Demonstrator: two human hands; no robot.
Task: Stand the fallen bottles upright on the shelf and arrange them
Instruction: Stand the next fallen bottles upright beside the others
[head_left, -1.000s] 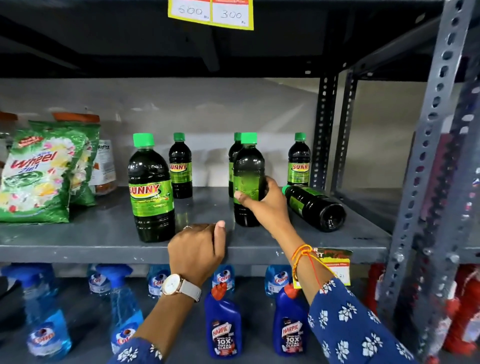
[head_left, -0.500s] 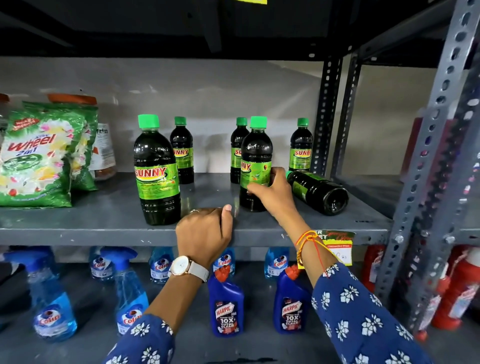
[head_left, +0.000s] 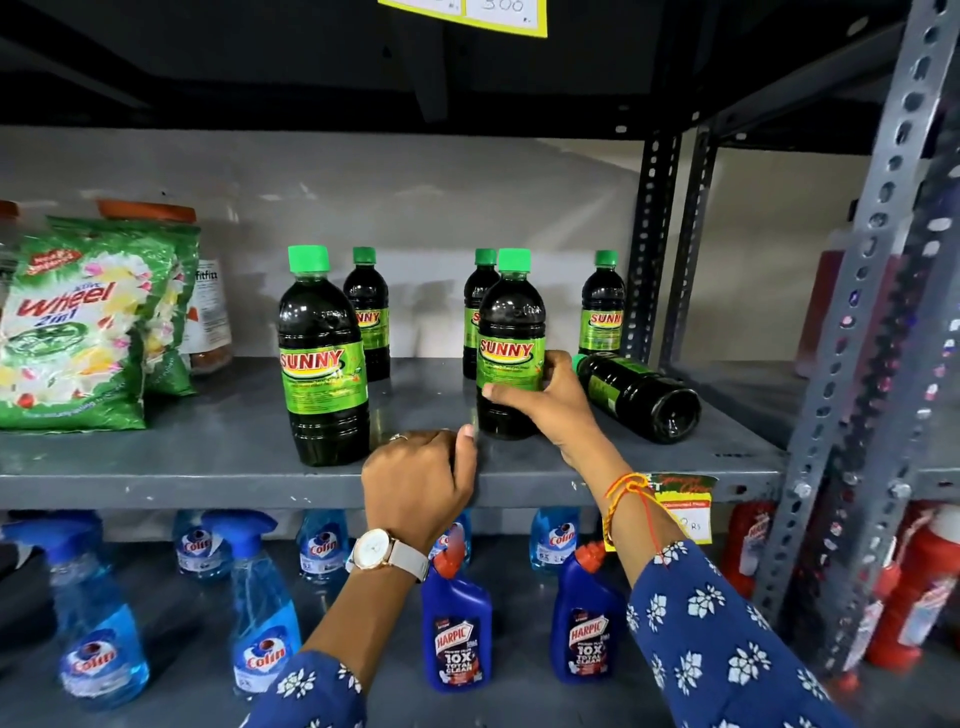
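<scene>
- Fingers (head_left: 553, 364) of the right hand (head_left: 545, 402) wrap around the lower label of an upright Sunny bottle (head_left: 510, 332), thumb pressed across its front, gripping it closed where it stands on the grey shelf (head_left: 208, 452).
- Left hand (head_left: 418, 480) rests on the shelf's front edge, fingers curled over the lip and holding no bottle; a white watch (head_left: 387, 553) sits on that wrist.
- Just right of the gripped bottle, a fallen bottle (head_left: 641, 395) lies on its side, green cap pointing toward the right hand, base toward the shelf's front right corner. It is near the knuckles; whether it touches them cannot be told.
- Left of the hands, a front bottle (head_left: 324, 358) stands upright near the shelf edge.
- Three more bottles stand along the back wall: back left bottle (head_left: 368, 312), back middle bottle (head_left: 480, 296) partly hidden behind the gripped one, and back right bottle (head_left: 602, 306).
- Green detergent packets (head_left: 78, 322) stand at the shelf's far left.
</scene>
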